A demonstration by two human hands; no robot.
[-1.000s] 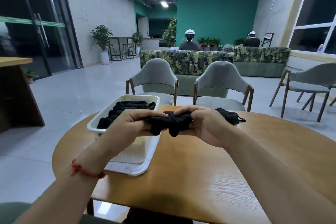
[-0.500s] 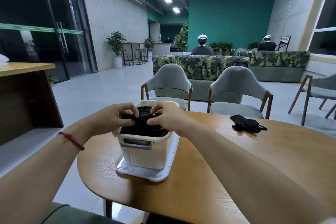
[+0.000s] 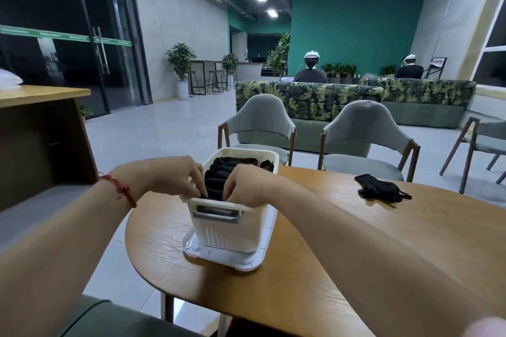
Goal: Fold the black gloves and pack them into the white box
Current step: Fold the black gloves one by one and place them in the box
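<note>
Both hands met at the 6 o'clock end of the white box point(image 3: 232, 235), which stood on a white lid point(image 3: 232, 261) near the desk's point(image 3: 356, 249) left edge, its long axis running from 6 toward 12 o'clock. The left hand point(image 3: 175, 176) came over the rim from 9 o'clock and the right hand point(image 3: 246, 186) from 3 o'clock. Their fingers curled down narrowly onto a folded glove point(image 3: 212, 189) at the near end, and how deep the fingertips went could not be told. Behind it a row of packed gloves point(image 3: 230, 165) filled the box toward 12 o'clock, so this looked like the last seating of one bundle. The coming move probably turned on the loose black gloves point(image 3: 379, 189), which lay flat on the desk well apart from the box, at about 2 o'clock from the hands. They lay crumpled together, with their long axis roughly from 10 to 4 o'clock. The right hand was plainly the nearer and seemed the one to reach across for them, with the left free to steady the box.
</note>
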